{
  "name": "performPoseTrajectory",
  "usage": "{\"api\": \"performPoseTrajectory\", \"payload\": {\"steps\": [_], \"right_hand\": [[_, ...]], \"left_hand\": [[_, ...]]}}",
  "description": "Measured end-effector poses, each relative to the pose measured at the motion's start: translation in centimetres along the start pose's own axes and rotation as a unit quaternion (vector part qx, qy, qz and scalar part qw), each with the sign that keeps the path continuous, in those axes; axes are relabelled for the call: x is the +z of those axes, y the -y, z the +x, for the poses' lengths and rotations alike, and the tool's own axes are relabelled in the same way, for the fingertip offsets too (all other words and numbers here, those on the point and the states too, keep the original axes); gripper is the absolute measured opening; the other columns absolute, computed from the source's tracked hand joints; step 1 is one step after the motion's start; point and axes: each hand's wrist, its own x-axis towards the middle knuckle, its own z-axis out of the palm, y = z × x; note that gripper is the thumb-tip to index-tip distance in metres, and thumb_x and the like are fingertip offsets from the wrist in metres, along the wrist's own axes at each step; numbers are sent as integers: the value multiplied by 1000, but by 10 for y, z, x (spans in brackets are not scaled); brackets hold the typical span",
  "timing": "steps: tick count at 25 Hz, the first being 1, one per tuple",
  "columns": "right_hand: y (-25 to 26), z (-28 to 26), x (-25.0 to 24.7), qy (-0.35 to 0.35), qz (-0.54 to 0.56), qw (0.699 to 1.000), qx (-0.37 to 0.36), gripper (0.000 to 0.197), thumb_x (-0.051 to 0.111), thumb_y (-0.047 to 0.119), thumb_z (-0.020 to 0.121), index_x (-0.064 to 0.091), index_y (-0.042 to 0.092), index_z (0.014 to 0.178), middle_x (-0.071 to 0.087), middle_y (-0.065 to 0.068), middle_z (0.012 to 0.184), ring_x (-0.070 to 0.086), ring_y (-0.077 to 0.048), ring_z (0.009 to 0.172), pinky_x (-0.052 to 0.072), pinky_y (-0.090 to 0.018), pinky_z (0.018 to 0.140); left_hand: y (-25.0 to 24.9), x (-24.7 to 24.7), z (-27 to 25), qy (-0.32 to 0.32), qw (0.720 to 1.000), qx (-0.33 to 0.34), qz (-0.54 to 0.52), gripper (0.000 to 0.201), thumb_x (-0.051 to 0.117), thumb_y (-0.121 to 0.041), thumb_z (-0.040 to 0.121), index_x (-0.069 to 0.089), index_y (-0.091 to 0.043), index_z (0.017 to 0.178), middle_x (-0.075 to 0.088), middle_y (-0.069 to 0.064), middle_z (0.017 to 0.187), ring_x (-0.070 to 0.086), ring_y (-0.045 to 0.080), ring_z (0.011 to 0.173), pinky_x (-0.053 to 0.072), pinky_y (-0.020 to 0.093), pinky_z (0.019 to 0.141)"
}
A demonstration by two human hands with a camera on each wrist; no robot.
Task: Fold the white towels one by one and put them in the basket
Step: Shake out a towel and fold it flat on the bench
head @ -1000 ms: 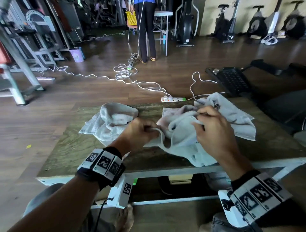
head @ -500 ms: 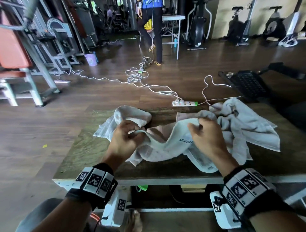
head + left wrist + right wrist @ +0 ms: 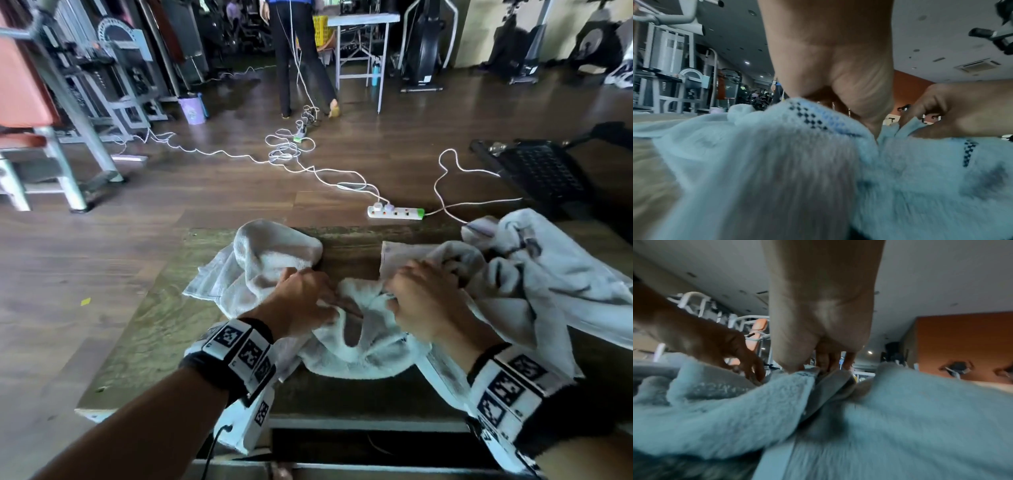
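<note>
Gym machines and white cables ring our worn wooden desk (image 3: 144, 342), where crumpled white towels lie. We hold the middle towel (image 3: 363, 356), bunched at the near edge between our hands. Our left hand (image 3: 301, 301) has its fingers curled into the cloth, pinching an edge with a dark checked band. Our right hand (image 3: 428, 301) grips a fold close beside it. Another towel (image 3: 270, 260) sits heaped to the left, a third (image 3: 555, 274) to the right
</note>
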Motion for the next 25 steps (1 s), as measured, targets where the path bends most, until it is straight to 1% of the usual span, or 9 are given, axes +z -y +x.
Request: {"api": "performPoseTrajectory", "payload": {"steps": [2, 4, 6, 8, 12, 15, 18, 20, 25], "right_hand": [[-5, 23, -17, -14, -2, 1000, -16, 12, 61, 27, 84, 65, 22, 74, 68, 3, 97, 58, -23, 104, 41, -38, 91], [-19, 56, -46, -49, 76, 996, 19, 26, 60, 32, 78, 47, 19, 60, 65, -1, 85, 62, -30, 92, 50, -37, 77], [-31, 95, -78, -89, 173, 981, 23, 27, 65, 29, 78, 54, 11, 60, 62, -14, 78, 61, -35, 79, 50, -37, 65], [-37, 135, -109, -142, 242, 960, 18, 27, 74, 20, 81, 64, -1, 67, 64, -27, 83, 59, -34, 71, 44, -40, 65], [-50, 200, -137, -244, 295, 923, 39, 26, 72, 24, 84, 69, -1, 76, 70, -19, 91, 63, -29, 78, 49, -39, 67], [-67, 231, -123, -232, 276, 931, 46, 20, 70, 20, 84, 72, 2, 75, 72, -15, 96, 67, -31, 87, 55, -40, 75], [-94, 229, -97, -194, 241, 945, 102, 28, 69, 17, 84, 62, 0, 64, 63, -22, 74, 55, -28, 66, 45, -25, 55], [-114, 214, -85, -213, 247, 936, 135, 29, 69, 18, 86, 62, -1, 64, 58, -25, 70, 48, -29, 62, 38, -30, 53], [-127, 193, -66, -189, 342, 908, 149, 15, 70, 29, 91, 75, 20, 81, 71, -2, 65, 71, -25, 61, 59, -46, 67]], "left_hand": [[2, -23, 21, -60, 997, 43, -36, 14, 74, -20, 82, 77, -10, 92, 73, 3, 97, 65, 18, 89, 45, 24, 85], [4, -62, 50, -140, 985, 67, -78, 10, 76, -15, 83, 76, -5, 84, 73, 8, 83, 61, 9, 69, 42, 15, 62], [3, -99, 83, -182, 973, 56, -134, 9, 76, -16, 84, 76, -8, 81, 72, 8, 78, 52, -1, 63, 39, 10, 56], [5, -119, 115, -148, 969, 48, -192, 11, 78, -19, 81, 77, -9, 85, 72, 9, 80, 52, 1, 67, 44, 14, 63], [17, -115, 159, -132, 973, 21, -186, 18, 74, -30, 74, 74, -13, 79, 59, -6, 63, 51, 1, 59, 41, 24, 67], [28, -108, 180, -230, 967, -19, -110, 22, 60, -33, 80, 73, -15, 84, 66, 7, 83, 62, 25, 77, 46, 30, 71], [45, -109, 183, -259, 957, -104, -74, 19, 59, -35, 83, 71, -26, 94, 69, 11, 102, 64, 35, 98, 51, 43, 88], [59, -110, 178, -245, 956, -160, -6, 15, 58, -29, 89, 66, -25, 101, 71, 14, 100, 64, 38, 97, 49, 42, 90], [66, -119, 173, -259, 955, -127, 71, 18, 49, -22, 90, 59, -24, 105, 67, 19, 99, 62, 42, 91, 45, 43, 84]]}}
